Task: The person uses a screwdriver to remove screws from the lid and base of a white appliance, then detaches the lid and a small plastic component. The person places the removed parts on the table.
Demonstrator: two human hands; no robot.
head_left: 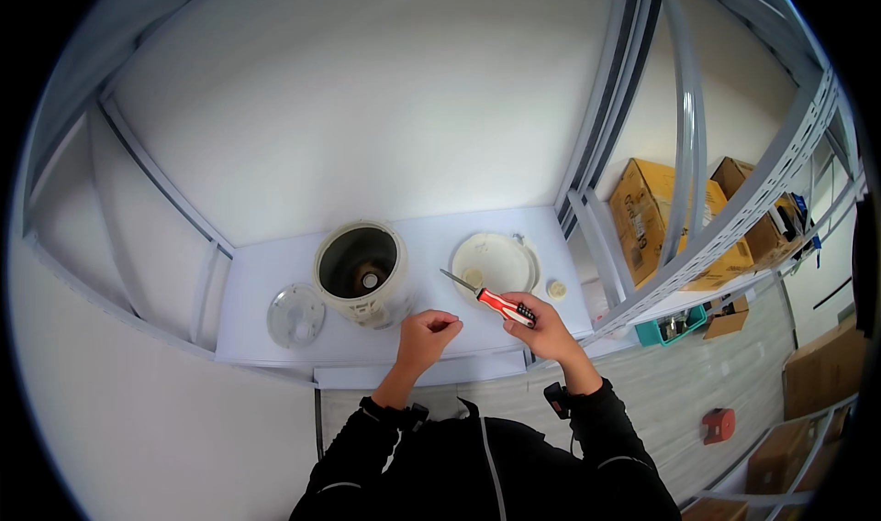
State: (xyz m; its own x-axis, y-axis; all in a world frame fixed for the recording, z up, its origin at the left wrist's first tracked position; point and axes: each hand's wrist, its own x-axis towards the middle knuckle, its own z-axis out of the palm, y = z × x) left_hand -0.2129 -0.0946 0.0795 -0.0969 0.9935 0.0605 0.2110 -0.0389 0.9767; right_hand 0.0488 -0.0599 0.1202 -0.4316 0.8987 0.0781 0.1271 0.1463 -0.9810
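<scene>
A screwdriver (496,303) with a red and white handle is gripped in my right hand (548,333); its metal shaft points up and left over a round white lid (500,253). My left hand (426,339) is closed in a pinch or loose fist in front of the table; whatever is between its fingers is too small or hidden to tell. Just beyond and left of that hand stands a white cylindrical pot-like appliance (386,312), its dark inside open to view with a small pale round part at the bottom. Left of it lies a clear round cover (295,315).
A small cream-coloured round part (557,290) lies right of the lid on the white table (427,232). Grey metal shelf posts (619,90) frame the table. Rightward are a cardboard box (656,209), a teal bin (650,332) and, on the floor, a red stool (719,425).
</scene>
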